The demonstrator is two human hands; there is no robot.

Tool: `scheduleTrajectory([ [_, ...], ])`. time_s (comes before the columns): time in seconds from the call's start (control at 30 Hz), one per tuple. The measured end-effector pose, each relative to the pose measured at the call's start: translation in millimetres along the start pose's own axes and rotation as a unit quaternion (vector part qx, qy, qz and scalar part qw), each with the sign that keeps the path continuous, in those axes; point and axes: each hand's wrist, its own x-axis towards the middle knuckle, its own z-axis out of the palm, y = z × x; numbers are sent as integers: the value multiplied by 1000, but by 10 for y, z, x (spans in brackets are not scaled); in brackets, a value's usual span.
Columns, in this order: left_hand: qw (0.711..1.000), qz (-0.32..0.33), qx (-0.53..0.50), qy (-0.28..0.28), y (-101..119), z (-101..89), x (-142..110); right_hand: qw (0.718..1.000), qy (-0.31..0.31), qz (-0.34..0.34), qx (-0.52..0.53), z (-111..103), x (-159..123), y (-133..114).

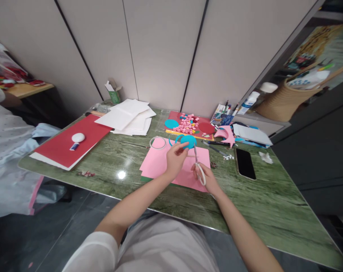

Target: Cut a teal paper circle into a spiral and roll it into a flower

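My left hand [176, 158] pinches a round piece of blue paper [189, 141] between thumb and fingers. A thin curled blue strip [173, 140] hangs at its left side. In my right hand [206, 177] is a pair of scissors [200, 174] with white handles, its blades pointing up at the right edge of the blue paper. Below both hands lie pink paper sheets [154, 164], with a green sheet showing under their near edge. A clear ring [157, 142] rests on the far left corner of the pink sheets.
Red paper [72, 145] bearing a white round object [78, 138] lies left, near white sheets [127, 117]. Behind my hands, small pink pieces [186, 124] and a blue circle [171, 124] lie on red paper. A phone [245, 163] is right. Another person [9, 151] is at far left.
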Motion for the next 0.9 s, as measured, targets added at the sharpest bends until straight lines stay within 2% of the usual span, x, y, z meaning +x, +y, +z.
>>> scheduleTrajectory([
  [0.3,1000,-4,15,-14,1,13,-13,1000,14,6,-4,-5,10,2],
  [0.9,1000,-19,-20,-9,-16,11,-19,1000,10,11,-15,8,-2,4],
])
